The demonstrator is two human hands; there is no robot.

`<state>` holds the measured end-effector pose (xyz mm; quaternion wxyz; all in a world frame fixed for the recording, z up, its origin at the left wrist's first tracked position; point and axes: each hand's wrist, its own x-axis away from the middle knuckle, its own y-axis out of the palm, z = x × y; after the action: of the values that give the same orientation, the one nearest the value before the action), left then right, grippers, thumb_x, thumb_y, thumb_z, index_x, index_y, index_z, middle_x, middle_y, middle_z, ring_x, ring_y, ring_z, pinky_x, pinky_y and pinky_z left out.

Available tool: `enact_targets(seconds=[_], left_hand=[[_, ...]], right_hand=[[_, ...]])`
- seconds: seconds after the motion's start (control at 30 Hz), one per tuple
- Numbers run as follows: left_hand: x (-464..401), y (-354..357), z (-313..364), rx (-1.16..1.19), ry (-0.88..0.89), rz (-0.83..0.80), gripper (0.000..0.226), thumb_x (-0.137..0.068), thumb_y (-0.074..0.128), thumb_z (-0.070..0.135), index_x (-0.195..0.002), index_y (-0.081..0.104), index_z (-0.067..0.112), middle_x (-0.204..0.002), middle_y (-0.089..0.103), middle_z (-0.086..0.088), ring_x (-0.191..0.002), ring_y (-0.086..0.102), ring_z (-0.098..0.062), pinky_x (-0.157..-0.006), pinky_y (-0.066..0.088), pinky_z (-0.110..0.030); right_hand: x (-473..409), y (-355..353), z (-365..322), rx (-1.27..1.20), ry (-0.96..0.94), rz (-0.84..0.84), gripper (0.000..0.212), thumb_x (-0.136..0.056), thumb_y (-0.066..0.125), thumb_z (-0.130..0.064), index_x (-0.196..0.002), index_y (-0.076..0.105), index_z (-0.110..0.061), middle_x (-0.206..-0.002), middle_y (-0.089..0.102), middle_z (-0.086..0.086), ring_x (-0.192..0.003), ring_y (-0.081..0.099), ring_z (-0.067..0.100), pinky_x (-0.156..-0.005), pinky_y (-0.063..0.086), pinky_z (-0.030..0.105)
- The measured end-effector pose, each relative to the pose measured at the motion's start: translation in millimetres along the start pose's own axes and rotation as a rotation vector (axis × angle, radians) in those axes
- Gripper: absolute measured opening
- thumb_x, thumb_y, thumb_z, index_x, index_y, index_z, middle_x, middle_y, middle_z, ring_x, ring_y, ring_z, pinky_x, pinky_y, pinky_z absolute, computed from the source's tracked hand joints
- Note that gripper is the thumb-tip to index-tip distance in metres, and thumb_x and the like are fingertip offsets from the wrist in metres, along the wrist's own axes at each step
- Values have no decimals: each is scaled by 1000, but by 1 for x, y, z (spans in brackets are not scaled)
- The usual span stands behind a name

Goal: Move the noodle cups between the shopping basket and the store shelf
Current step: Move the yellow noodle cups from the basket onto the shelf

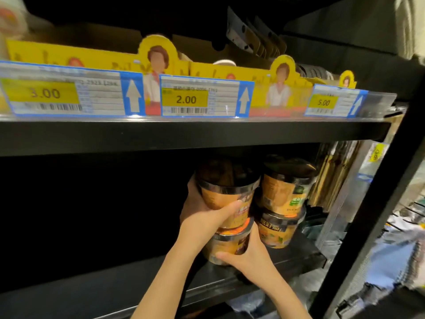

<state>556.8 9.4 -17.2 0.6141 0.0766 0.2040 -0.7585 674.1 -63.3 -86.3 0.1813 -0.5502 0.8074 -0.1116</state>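
Left hand (202, 217) gripped the upper cup (226, 194), right hand (248, 256) the lower cup (230, 245); second stack (281, 203) just beside, probably touching; upper shelf (161, 134) close overhead.

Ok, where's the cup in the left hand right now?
In the head view, right of centre on the lower shelf: the left hand holds the upper cup stacked on the cup in the right hand, beside another two-cup stack.

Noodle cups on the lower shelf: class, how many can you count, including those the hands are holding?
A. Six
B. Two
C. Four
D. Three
C: two stacks of two stand side by side; the left hand holds the upper left cup, the right hand the lower left cup, beside the upper right cup and lower right cup.
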Motion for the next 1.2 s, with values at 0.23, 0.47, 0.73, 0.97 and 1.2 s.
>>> enact_targets(seconds=[0.23,0.47,0.73,0.97,1.2], left_hand=[[1,8,-4,-12,17,-14,109,-51,81,54,-139,18,38,-139,42,5,-124,46,-16,-100,44,-45],[8,-1,-6,-138,80,-60,102,-66,74,50,-145,13,26,-143,37,1,-127,43,-17,-99,38,-28],[62,-32,-17,-458,247,-40,64,-82,65,37,-135,38,13,-125,50,-4,-113,51,-17,-80,39,-22],[122,-17,-37,-604,639,-295,47,-68,80,22,-109,60,9,-94,63,-3,-83,64,-22,-64,52,-27],[198,37,-68,-612,671,-716,43,-66,82,26,-103,64,14,-95,64,0,-84,65,-23,-67,53,-32]], right_hand=[[-6,0,0,24,32,-9,79,-59,84,-38,-117,30,-37,-121,49,-21,-112,51,-1,-96,45,22],[4,3,-9,62,25,31,76,-67,81,-32,-124,30,-34,-123,47,-21,-112,48,-7,-100,43,21],[68,3,-14,397,58,335,68,-88,60,-38,-145,28,-19,-144,37,-1,-129,42,14,-103,38,26],[169,-11,16,681,248,442,54,-92,51,-42,-140,35,-23,-135,42,-5,-119,47,11,-93,40,22],[292,-34,64,790,625,486,51,-91,52,-43,-136,39,-22,-130,47,-2,-119,47,16,-92,40,25]])
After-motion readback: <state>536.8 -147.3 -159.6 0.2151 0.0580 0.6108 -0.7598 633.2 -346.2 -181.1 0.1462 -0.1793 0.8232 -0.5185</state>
